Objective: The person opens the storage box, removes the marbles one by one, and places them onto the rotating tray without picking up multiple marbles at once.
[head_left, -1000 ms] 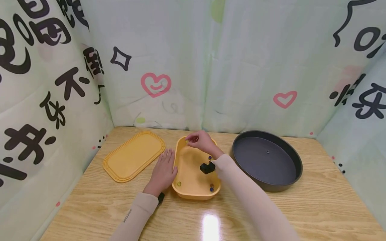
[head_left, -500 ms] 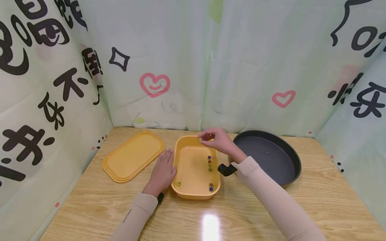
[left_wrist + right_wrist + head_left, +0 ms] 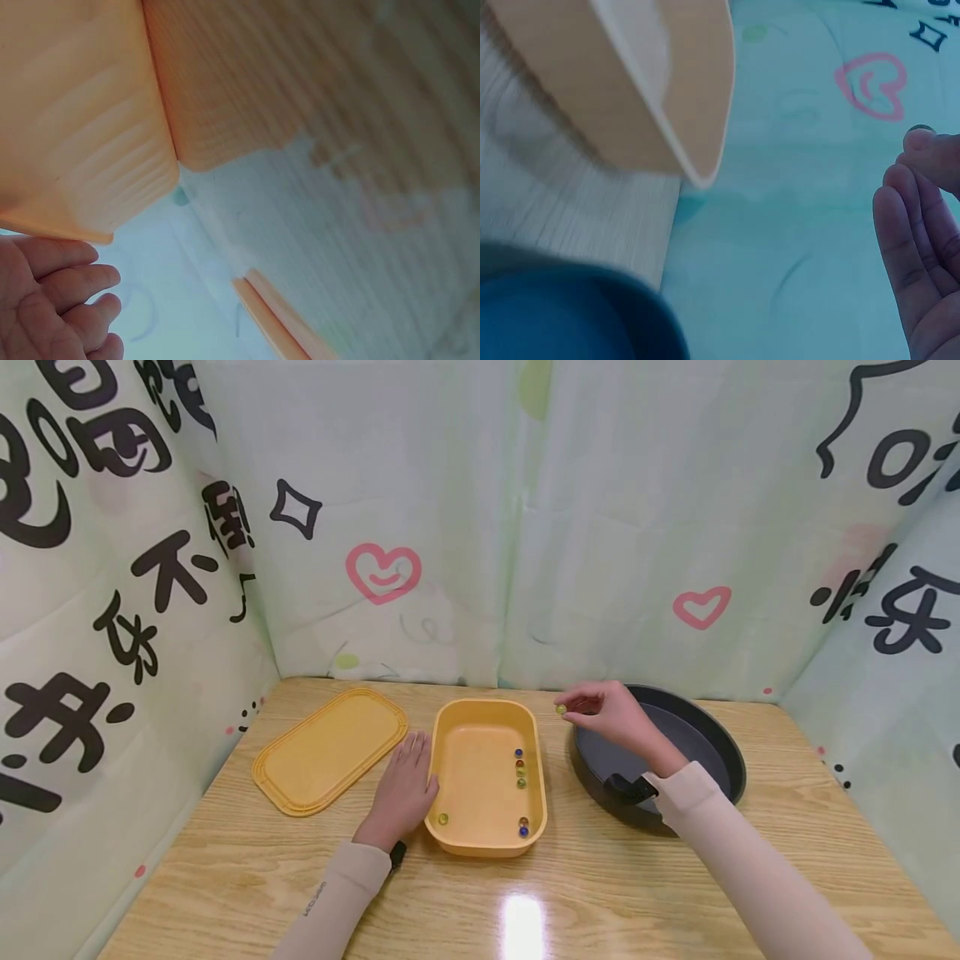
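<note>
between the tub and the pan, over the pale wood-grain counter [image 3: 225,877], a small yellow-green glass marble [image 3: 561,709] is pinched by the right hand [image 3: 611,714], its grip together on it. the left hand [image 3: 401,797] lies flat, fingers straight, against the yellow rounded rectangular plastic tub [image 3: 480,802], where other small glass marbles [image 3: 443,819] lie. the step in hand seems to be carrying one marble beside the round dark grey pan [image 3: 690,727]; the next move probably calls for a steady pinch, though its firmness is hard to tell.
</note>
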